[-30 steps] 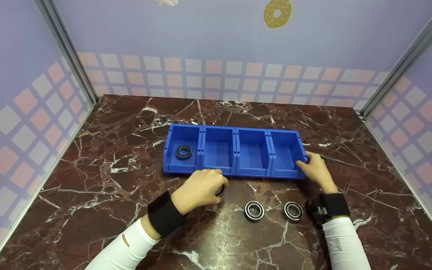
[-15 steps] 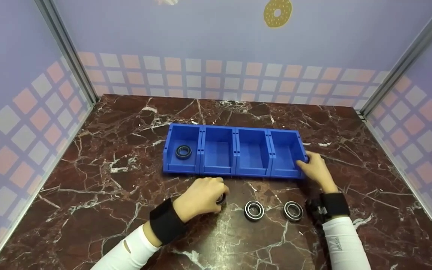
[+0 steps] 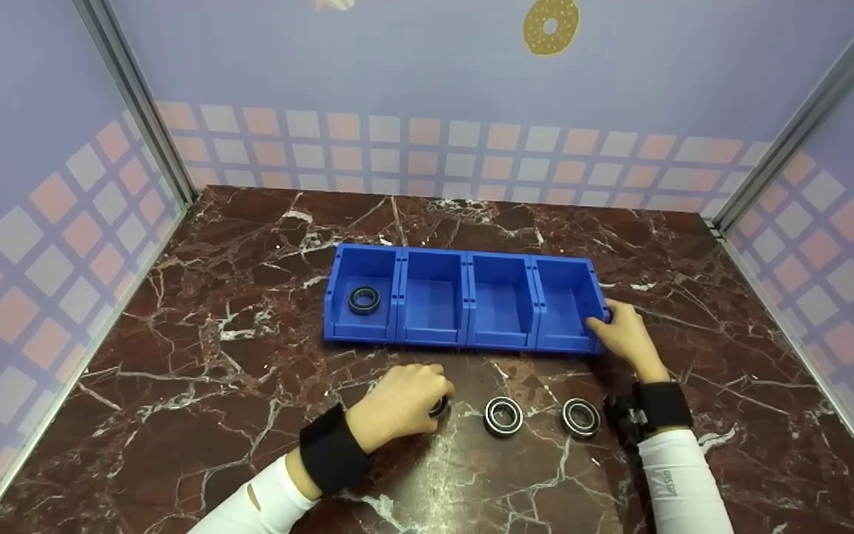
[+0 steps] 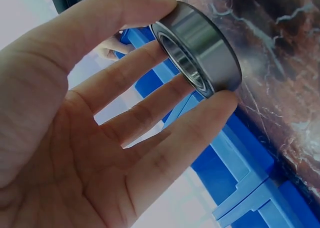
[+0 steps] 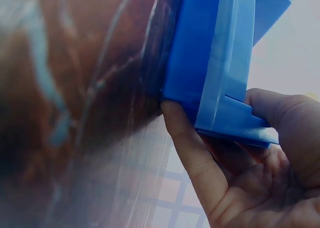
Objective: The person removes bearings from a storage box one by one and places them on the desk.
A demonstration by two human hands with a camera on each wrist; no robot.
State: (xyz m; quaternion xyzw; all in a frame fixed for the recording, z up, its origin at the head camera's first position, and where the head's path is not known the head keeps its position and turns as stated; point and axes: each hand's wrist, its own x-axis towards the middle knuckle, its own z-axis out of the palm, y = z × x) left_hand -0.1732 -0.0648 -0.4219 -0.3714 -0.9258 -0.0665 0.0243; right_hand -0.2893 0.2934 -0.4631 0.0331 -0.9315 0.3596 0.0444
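Observation:
My left hand (image 3: pixel 401 404) pinches a ball bearing (image 4: pixel 200 45) between thumb and fingers, near the table in front of the blue bin row (image 3: pixel 431 336). In the left wrist view its steel outer ring shows plainly; from the head most of it is hidden by the hand. My right hand (image 3: pixel 626 337) grips the right end wall of the bin row, thumb inside the rightmost compartment. The right wrist view has the fingers (image 5: pixel 192 158) along the bin's outer side. Another bearing (image 3: pixel 364 300) lies flat in the leftmost compartment.
Two more bearings, a middle one (image 3: pixel 503 416) and a right one (image 3: pixel 580 417), lie on the dark marbled table (image 3: pixel 249 400) in front of the bins. Tiled-pattern walls (image 3: pixel 464 148) enclose the table at the back and sides.
My left hand has moved back from the bins toward the near side, carrying its bearing level with the two loose ones. The right hand and the bins have stayed in place.

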